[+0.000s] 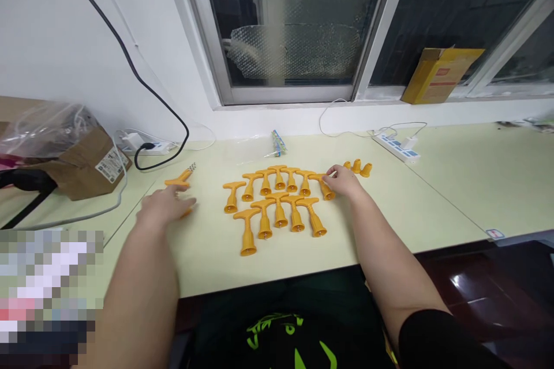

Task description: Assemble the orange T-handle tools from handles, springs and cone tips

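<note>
Several yellow-orange corkscrews (pixel 280 219) with T-shaped handles and bell-shaped sleeves lie in two curved rows on the table. My right hand (pixel 344 180) is at the right end of the back row, thumb and fingertips closed on the handle of the last corkscrew (pixel 328 189). On the left, my left hand (pixel 162 206) is slightly blurred, its fingers apart beside a corkscrew without a sleeve (pixel 184 176), whose metal spiral is exposed. Another orange piece (pixel 186 213) shows partly from under that hand. Loose yellow sleeves (pixel 357 166) stand just beyond my right hand.
A clear plastic bag (pixel 249 150) lies near the wall. Power strips (pixel 396 147) with cables sit at the back right and back left. An open cardboard box (pixel 93 164) stands at far left, below a hanging black cable (pixel 130 63). A yellow carton (pixel 441 76) leans against the window.
</note>
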`<state>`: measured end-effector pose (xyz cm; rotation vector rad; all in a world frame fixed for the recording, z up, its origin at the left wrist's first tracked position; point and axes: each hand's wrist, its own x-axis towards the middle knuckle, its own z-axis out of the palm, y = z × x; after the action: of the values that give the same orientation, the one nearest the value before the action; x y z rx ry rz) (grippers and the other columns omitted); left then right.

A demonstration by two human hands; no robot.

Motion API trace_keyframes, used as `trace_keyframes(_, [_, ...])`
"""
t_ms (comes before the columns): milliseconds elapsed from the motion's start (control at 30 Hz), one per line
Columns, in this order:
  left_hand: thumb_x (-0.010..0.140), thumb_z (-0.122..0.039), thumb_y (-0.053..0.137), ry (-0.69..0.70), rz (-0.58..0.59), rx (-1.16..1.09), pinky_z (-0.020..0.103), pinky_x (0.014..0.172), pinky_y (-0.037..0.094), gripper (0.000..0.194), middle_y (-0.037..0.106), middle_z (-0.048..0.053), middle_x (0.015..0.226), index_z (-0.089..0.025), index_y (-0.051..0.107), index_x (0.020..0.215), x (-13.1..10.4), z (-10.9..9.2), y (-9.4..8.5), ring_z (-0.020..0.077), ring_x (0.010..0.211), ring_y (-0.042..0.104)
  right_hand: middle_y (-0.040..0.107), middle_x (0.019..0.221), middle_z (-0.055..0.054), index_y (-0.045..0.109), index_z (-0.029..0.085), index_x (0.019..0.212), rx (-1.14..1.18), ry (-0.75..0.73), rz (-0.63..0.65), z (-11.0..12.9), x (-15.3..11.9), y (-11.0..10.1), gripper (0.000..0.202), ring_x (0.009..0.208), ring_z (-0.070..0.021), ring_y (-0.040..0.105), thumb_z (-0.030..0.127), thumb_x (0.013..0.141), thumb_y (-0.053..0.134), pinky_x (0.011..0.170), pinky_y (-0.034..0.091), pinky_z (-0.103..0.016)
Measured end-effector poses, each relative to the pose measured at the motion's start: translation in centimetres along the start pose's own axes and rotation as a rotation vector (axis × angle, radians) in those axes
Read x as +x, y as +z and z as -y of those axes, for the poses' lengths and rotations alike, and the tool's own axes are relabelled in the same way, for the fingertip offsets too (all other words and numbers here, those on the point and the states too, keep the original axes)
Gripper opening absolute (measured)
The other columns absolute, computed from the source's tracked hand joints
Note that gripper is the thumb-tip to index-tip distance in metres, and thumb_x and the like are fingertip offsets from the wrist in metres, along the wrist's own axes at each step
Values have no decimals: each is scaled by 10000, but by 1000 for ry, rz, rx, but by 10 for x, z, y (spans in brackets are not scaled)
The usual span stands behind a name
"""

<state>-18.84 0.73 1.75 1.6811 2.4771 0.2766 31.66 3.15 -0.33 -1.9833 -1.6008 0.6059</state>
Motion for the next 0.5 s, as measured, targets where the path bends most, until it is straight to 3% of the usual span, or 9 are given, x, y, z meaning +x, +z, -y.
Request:
trace_keyframes(100, [708, -661, 662, -50, 140, 164, 462, 967, 485, 784, 684, 187, 1262, -219, 595, 1352, -15, 37, 1, 389, 1186, 636, 714, 828, -20, 665, 241, 955, 7, -2, -2, 1, 0, 0, 213, 715, -184, 656, 410, 830, 700, 610, 446, -296])
trace_keyframes(233, [805, -588, 584, 1, 143, 128, 372, 864, 501, 630, 697, 120, 1253, -274, 574, 1352, -46, 65, 6, 329, 1098, 671, 719, 849, -27, 668, 243, 953, -2, -16, -9, 3, -1, 0, 235, 733, -189, 662, 438, 826, 706, 618, 449, -302])
trace_keyframes(367, [855, -529, 523, 22, 175, 116, 354, 807, 489, 443, 731, 54, 1157, -292, 589, 1223, -74, 65, 3, 292, 998, 687, 727, 872, -32, 663, 241, 953, 4, -9, 3, 4, -3, 0, 238, 740, -194, 666, 435, 822, 707, 629, 455, -315])
trace_keyframes(500, [877, -478, 473, 117, 220, 123, 358, 799, 493, 481, 744, 53, 1118, -295, 534, 1318, -88, 44, -4, 287, 970, 691, 718, 846, -27, 658, 239, 941, 26, -9, 14, 5, -4, 0, 227, 730, -195, 656, 415, 808, 715, 628, 452, -318])
